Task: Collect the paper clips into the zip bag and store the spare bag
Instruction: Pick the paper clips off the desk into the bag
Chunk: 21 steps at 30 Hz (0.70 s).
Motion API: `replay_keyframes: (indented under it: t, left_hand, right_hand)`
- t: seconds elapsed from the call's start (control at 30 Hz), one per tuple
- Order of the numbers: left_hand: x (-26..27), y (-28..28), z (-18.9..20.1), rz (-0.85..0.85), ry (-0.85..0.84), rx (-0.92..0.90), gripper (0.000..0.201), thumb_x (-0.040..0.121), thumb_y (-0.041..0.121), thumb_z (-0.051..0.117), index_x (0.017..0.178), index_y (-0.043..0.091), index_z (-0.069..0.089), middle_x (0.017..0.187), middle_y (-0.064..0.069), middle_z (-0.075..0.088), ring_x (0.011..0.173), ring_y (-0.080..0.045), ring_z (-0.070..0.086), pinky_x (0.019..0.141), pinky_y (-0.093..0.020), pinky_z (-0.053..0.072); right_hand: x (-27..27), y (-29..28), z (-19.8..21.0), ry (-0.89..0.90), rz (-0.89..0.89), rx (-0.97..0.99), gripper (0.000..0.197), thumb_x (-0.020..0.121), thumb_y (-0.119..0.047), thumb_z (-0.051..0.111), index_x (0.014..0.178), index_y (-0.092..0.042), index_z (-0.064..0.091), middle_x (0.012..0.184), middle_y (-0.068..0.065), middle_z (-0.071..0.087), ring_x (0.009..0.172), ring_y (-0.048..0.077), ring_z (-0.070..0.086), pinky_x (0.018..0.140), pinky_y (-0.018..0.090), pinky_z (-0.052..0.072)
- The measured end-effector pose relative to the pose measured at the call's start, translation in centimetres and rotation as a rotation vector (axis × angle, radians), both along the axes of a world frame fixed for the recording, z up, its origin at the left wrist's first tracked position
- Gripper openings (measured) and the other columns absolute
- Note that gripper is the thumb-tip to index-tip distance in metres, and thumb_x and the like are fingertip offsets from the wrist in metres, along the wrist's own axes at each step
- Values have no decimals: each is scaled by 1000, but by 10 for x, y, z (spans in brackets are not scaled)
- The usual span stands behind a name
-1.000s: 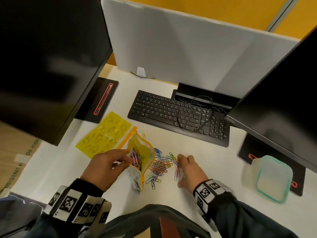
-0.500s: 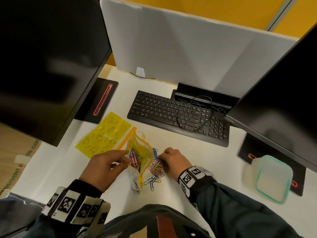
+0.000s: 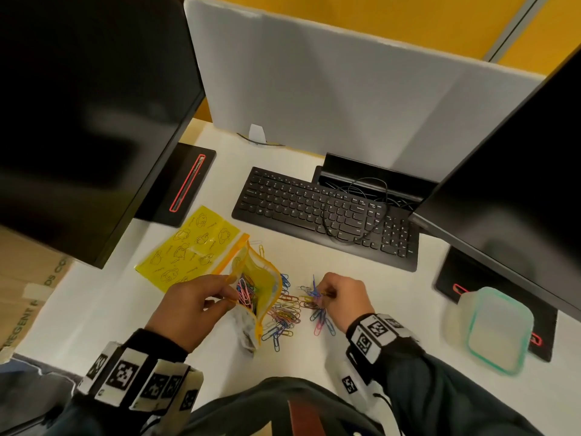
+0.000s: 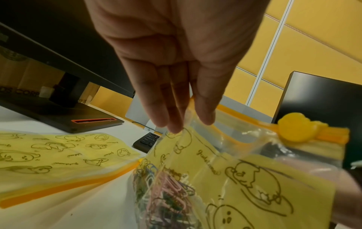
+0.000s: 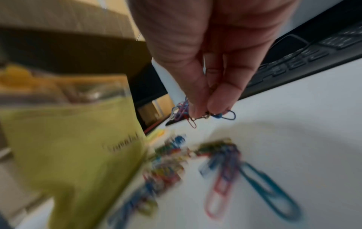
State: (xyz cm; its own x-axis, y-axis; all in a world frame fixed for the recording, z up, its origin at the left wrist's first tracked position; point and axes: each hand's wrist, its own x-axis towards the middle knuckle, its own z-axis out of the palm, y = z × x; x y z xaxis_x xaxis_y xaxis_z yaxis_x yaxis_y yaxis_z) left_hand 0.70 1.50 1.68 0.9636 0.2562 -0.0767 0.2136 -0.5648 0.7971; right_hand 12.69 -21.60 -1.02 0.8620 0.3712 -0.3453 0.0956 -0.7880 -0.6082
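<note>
My left hand (image 3: 201, 305) pinches the rim of a yellow zip bag (image 3: 262, 283) and holds its mouth open; coloured paper clips lie inside it (image 4: 166, 192). The left hand's fingertips (image 4: 174, 125) show pressed on the bag's edge in the left wrist view. To the bag's right, my right hand (image 3: 341, 294) pinches a small bunch of paper clips (image 5: 188, 113) just above the desk. A loose pile of paper clips (image 3: 289, 313) lies between the bag and the right hand. A second, flat yellow zip bag (image 3: 188, 247) lies on the desk behind the left hand.
A black keyboard (image 3: 320, 212) with a looped cable lies behind the clips. Monitors stand on both sides, their black bases (image 3: 185, 184) on the desk. A lidded plastic container (image 3: 493, 328) sits at the right. The white desk (image 3: 94, 297) runs to a front edge near my body.
My right hand swept left into the clip pile beside the bag, then drew back right and lifted a little with a bunch of clips pinched. The left hand kept holding the bag open.
</note>
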Motion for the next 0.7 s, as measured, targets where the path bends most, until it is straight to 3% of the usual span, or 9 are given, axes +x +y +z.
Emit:
replay_keyframes:
  t: [0.07,0.17,0.2,0.3,0.4,0.47,0.53,0.6,0.7]
  left_hand:
    - [0,0,-1,-1,-7,-16,36,71,4,72,78,38,64,94,23,62,93,22,51,74,-6,47]
    - [0,-1,0,-7,-7,-17,40,71,4,72,78,43,63,95,26,60,95,24,49,75,-5,46]
    - [1,-1,0,-10,-7,-17,41,71,4,72,77,44,63,96,26,59,94,24,49,75,-5,46]
    - [1,-2,2,-24,-10,-18,44,71,4,72,75,47,63,96,29,57,93,24,50,75,-5,46]
    - [0,-2,4,-34,2,-2,46,72,5,72,74,50,62,94,32,57,95,26,46,78,-9,47]
    - [-2,1,5,-32,15,-1,47,72,6,72,73,51,62,88,43,57,96,26,46,79,-11,48]
    - [-3,3,6,-30,24,-10,50,71,4,72,72,53,61,82,54,53,95,26,47,80,-10,47]
    - [-4,4,8,-27,28,-19,53,71,3,72,70,56,61,82,57,49,94,26,48,78,-8,46]
    - [-5,6,10,-52,44,-1,51,71,5,72,69,55,61,82,59,47,92,26,48,76,-7,47]
  right_hand:
    - [1,0,14,24,-91,129,14,75,-5,73,76,-18,66,65,-9,57,62,10,54,56,8,41]
    - [-2,16,43,82,-164,399,33,69,1,76,62,-27,60,61,-3,55,58,17,53,61,33,53]
    - [-4,25,52,105,-153,463,34,69,1,75,62,-28,60,63,-1,58,59,17,53,63,37,54]
    - [-12,52,64,73,-11,445,28,70,-3,75,68,-27,63,69,-3,60,62,9,51,63,24,48]
    - [-18,65,64,74,100,347,19,71,-12,76,86,-20,69,82,-2,64,65,4,52,61,12,42]
    - [-14,66,62,70,42,360,17,73,-18,76,89,-21,69,84,-5,66,66,5,55,61,13,44]
    - [-5,66,58,6,-70,418,9,80,-18,70,89,-19,68,80,-7,64,66,9,57,65,22,51]
    - [9,67,46,-101,-59,317,15,87,-12,59,99,-17,66,89,-3,66,77,14,60,75,30,52]
    - [26,77,19,-88,345,-102,51,86,2,51,133,-16,45,136,8,50,120,25,50,100,34,43]
